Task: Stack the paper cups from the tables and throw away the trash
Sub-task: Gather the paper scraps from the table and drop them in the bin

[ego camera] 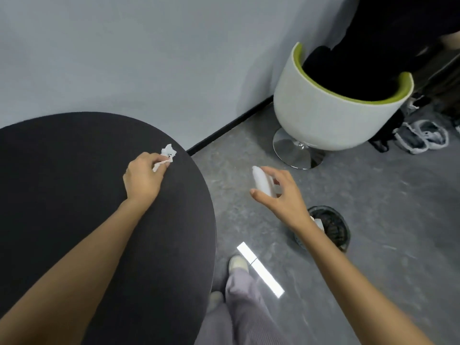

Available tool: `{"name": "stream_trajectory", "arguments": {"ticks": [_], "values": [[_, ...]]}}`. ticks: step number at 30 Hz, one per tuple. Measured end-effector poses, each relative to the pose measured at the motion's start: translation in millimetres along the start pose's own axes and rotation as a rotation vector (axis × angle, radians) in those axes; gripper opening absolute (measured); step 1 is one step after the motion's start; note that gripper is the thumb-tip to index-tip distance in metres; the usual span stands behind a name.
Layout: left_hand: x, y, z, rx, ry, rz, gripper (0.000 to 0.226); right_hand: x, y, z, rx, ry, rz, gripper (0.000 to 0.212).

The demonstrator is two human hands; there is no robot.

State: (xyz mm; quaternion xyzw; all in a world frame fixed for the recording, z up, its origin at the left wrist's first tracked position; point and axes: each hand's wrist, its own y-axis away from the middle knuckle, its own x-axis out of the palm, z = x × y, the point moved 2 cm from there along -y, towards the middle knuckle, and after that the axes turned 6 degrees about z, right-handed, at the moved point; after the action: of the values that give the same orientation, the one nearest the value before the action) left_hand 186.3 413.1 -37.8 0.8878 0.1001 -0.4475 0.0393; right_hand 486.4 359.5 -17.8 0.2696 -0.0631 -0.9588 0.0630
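Observation:
My left hand (pixel 144 178) rests on the round black table (pixel 62 170) near its right edge, with the fingers pinched on a crumpled white paper scrap (pixel 167 153). My right hand (pixel 278 192) hovers over the floor to the right of the table and holds a stack of white paper cups (pixel 261 181) lying sideways in the fingers. A small dark trash bin (pixel 331 226) stands on the floor just below and right of that hand, partly hidden by my forearm, with something white inside.
A white swivel chair (pixel 331 115) with a green lining and chrome base stands by the grey wall, with a person in black seated in it. Shoes (pixel 420 136) lie beside it. My own feet and grey trousers (pixel 239 295) are at the table's edge.

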Motion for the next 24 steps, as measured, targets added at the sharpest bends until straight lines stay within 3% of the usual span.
{"name": "stream_trajectory", "arguments": {"ticks": [8,12,16,24], "values": [[110.1,16.3,-115.6,0.236,0.187,0.261,0.013,-79.3,51.1,-98.2,0.243,-0.067,-0.196,0.065],[191.6,32.5,-166.7,0.245,0.236,0.439,0.011,-119.0,63.7,-174.8,0.427,-0.120,-0.250,0.062],[279.5,50.8,-208.7,0.234,0.189,0.602,0.007,-152.1,65.7,-254.1,0.596,-0.208,-0.299,0.076],[441.2,80.8,-235.6,0.224,0.089,0.827,0.014,-168.4,50.8,-393.9,0.926,-0.744,-0.508,0.025]]}}
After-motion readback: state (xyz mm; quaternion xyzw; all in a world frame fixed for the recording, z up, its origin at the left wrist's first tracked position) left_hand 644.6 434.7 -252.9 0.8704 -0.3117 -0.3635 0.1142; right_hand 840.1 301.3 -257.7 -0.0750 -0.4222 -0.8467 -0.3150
